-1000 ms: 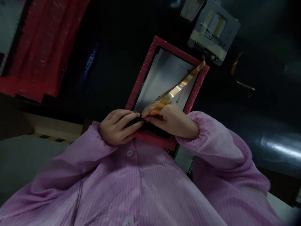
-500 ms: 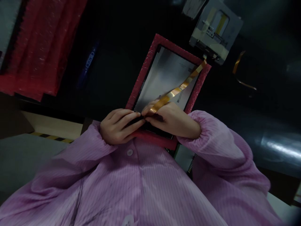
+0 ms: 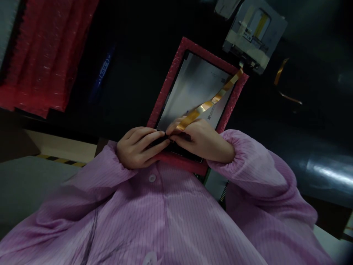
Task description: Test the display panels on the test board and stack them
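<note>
A flat display panel (image 3: 183, 88) with a silvery back and black edges lies on a red bubble-wrap pouch (image 3: 168, 79), close against my body. Over it, slanting down from the upper right, runs a gold ribbon cable (image 3: 213, 100). My right hand (image 3: 200, 138) is closed at the panel's near edge, pinching the cable's lower end. Opposite it, my left hand (image 3: 139, 147) has thumb and forefinger drawn together on the black edge, their tips touching or nearly touching the right fingertips. What lies between the left fingertips is too dark and small to make out.
A grey metal unit (image 3: 256, 33) with yellowish tape sits beyond the panel, by the cable's far end. Stacked red bubble-wrap pouches (image 3: 46, 55) and a blue pen-like item (image 3: 103, 71) lie to the left. Another gold strip (image 3: 280, 73) rests at right on the dark table (image 3: 275, 143).
The whole view has shifted very slightly. Both hands keep the same grip at the panel's near edge, and the cable lies as before.
</note>
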A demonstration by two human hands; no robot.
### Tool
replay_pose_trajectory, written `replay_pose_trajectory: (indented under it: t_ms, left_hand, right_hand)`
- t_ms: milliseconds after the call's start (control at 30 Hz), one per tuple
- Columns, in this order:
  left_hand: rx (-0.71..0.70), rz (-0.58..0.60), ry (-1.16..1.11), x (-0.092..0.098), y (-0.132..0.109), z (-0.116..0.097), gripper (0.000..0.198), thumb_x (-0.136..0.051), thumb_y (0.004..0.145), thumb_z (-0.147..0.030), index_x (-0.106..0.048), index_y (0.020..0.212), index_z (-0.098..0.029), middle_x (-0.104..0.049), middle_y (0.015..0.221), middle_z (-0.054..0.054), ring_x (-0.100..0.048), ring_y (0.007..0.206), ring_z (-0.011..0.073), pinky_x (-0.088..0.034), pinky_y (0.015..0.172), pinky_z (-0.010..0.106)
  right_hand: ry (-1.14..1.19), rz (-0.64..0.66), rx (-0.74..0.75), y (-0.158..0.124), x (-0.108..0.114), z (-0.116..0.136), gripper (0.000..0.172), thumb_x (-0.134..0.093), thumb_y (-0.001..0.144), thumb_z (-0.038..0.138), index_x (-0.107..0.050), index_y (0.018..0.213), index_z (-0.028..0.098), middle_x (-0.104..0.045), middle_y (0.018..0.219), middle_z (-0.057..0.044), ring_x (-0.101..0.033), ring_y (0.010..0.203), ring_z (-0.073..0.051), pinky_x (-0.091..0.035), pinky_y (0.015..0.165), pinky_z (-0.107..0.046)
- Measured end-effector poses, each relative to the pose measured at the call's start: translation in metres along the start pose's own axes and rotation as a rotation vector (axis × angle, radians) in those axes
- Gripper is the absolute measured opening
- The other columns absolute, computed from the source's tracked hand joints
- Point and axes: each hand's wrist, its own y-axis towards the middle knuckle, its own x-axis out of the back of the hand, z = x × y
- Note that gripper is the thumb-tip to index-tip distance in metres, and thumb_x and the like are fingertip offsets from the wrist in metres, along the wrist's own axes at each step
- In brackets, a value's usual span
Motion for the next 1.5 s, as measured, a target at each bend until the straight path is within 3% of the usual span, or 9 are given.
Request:
replay_pose_trajectory:
  t_ms: [500,700,933,1500]
  left_hand:
    - [-0.02,-0.021,0.007,-0.0002,0.001,0.0005,0.033,-0.062,0.088,-0.045,-0.069,0.112,-0.023,-0.072,0.105,0.006,-0.066,0.096,0.0209,-0.057,0.083,0.035]
    - [-0.028,-0.006,0.008,-0.0001,-0.0005,0.0011,0.034,-0.06,0.089,-0.044,-0.069,0.113,-0.023,-0.072,0.106,0.006,-0.066,0.098,0.0212,-0.057,0.084,0.036]
    - [-0.034,-0.016,0.025,-0.0001,-0.0006,0.0014,0.032,-0.059,0.089,-0.044,-0.069,0.113,-0.025,-0.073,0.105,0.005,-0.067,0.096,0.0203,-0.058,0.082,0.035]
    - [-0.042,-0.028,0.019,0.0003,0.0007,0.0017,0.033,-0.063,0.087,-0.044,-0.069,0.112,-0.022,-0.073,0.104,0.006,-0.068,0.094,0.0209,-0.059,0.081,0.035]
  right_hand:
    - [0.048,-0.028,0.0,-0.0001,-0.0023,-0.0007,0.016,-0.051,0.091,0.011,-0.064,0.084,0.016,-0.069,0.098,-0.006,-0.063,0.095,-0.018,-0.047,0.09,-0.032]
    - [0.091,-0.095,0.012,0.0002,-0.0003,-0.0008,0.016,-0.053,0.09,0.009,-0.066,0.087,0.016,-0.07,0.098,-0.004,-0.064,0.093,-0.016,-0.047,0.086,-0.028]
    - [0.041,-0.014,0.0,0.0011,0.0017,-0.0006,0.019,-0.052,0.092,0.012,-0.067,0.083,0.016,-0.07,0.091,-0.005,-0.064,0.092,-0.018,-0.048,0.088,-0.031]
    - [0.086,-0.014,0.077,0.0019,0.0034,-0.0026,0.019,-0.052,0.091,0.009,-0.067,0.093,0.02,-0.069,0.094,-0.003,-0.063,0.094,-0.017,-0.047,0.09,-0.03]
